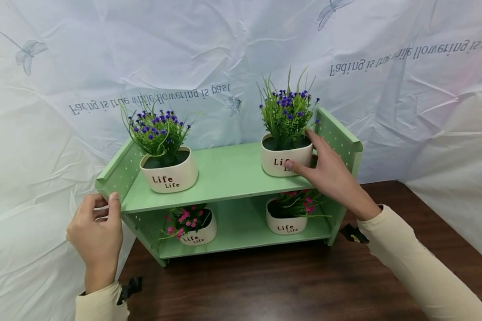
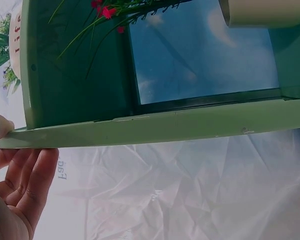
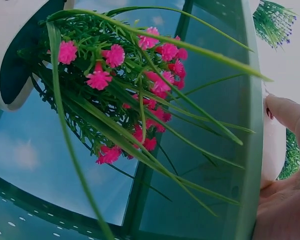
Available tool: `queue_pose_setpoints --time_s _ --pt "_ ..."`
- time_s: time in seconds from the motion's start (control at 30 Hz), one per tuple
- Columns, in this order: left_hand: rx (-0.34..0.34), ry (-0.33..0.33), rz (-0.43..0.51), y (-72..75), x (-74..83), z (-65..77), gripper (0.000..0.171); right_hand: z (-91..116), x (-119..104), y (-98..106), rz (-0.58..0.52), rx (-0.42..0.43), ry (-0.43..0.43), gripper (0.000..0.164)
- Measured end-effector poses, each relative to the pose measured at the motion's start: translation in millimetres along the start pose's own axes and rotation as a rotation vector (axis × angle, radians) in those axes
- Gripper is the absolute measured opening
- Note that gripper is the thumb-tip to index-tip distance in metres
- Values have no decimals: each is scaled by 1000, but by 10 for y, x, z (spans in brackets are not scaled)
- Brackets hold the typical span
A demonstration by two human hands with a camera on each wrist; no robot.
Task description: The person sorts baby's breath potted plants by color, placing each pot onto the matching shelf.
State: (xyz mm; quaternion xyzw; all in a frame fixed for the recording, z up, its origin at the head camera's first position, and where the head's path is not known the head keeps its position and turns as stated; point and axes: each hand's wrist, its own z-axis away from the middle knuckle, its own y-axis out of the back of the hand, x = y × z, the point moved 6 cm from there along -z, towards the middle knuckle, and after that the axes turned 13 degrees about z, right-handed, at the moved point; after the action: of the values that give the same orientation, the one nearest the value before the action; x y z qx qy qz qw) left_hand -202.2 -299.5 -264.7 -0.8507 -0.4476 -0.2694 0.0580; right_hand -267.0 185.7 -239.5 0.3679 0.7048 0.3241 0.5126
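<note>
A two-tier green shelf (image 1: 229,171) bears white flower pots lettered "Life". Around the right side of the upper-right pot (image 1: 270,161), which holds purple flowers, my right hand (image 1: 335,180) has its thumb on the front and its fingers toward the back. In the right wrist view part of this hand (image 3: 290,205) shows against the white pot (image 3: 274,157) beyond the board's edge. At the shelf's left end, my left hand (image 1: 96,232) pinches the green edge; the left wrist view shows its thumb above and fingers (image 2: 42,172) beneath the edge.
Another purple-flowered pot (image 1: 170,178) stands at the upper left. On the lower tier are two pots with pink flowers, one left (image 1: 201,234) and one right (image 1: 285,225). The shelf stands on a dark wooden table (image 1: 241,285), before a white printed cloth (image 1: 233,49).
</note>
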Motion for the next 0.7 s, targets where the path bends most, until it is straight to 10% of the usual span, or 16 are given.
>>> queue_pose_setpoints --time_s 0.7 --pt "34 53 20 6 -29 33 27 354 30 122 -82 101 74 86"
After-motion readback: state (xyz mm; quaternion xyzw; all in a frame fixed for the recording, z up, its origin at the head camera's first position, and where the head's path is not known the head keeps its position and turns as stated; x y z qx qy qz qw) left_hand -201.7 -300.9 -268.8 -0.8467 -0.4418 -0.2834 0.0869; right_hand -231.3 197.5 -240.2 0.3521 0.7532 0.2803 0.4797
